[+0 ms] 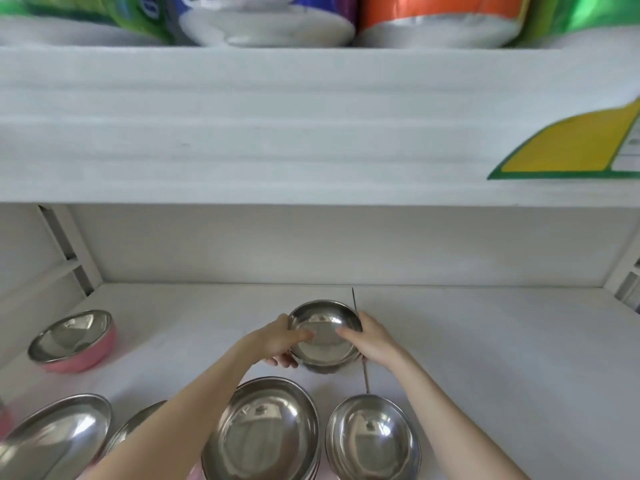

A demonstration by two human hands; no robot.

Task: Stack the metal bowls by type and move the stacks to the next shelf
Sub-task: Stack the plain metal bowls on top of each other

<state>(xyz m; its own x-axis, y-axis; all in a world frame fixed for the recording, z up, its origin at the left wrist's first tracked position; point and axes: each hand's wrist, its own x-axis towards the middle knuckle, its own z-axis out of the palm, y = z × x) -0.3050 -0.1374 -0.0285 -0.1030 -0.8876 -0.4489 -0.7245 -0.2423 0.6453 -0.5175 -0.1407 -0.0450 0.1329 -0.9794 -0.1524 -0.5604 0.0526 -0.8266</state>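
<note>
Both hands hold a small stack of steel bowls (pixel 323 336) just above the white shelf, over the seam between two shelf sections. My left hand (pixel 280 341) grips its left rim, thumb inside. My right hand (pixel 372 341) grips the right rim, thumb also inside. In front of it stand a large steel bowl stack (pixel 263 434) and a smaller steel bowl (pixel 372 441). A pink-sided steel bowl (pixel 74 339) sits at the far left. Two more steel bowls lie at the lower left, one (pixel 59 434) wide and another (pixel 138 427) partly hidden by my left arm.
The white shelf board (pixel 485 358) extends to the right of the seam (pixel 363 375). An upper shelf (pixel 277 133) overhangs, carrying colourful packaged goods (pixel 440 15). A yellow-green label (pixel 575 147) hangs at the upper right. Slotted uprights (pixel 65 251) flank the back corners.
</note>
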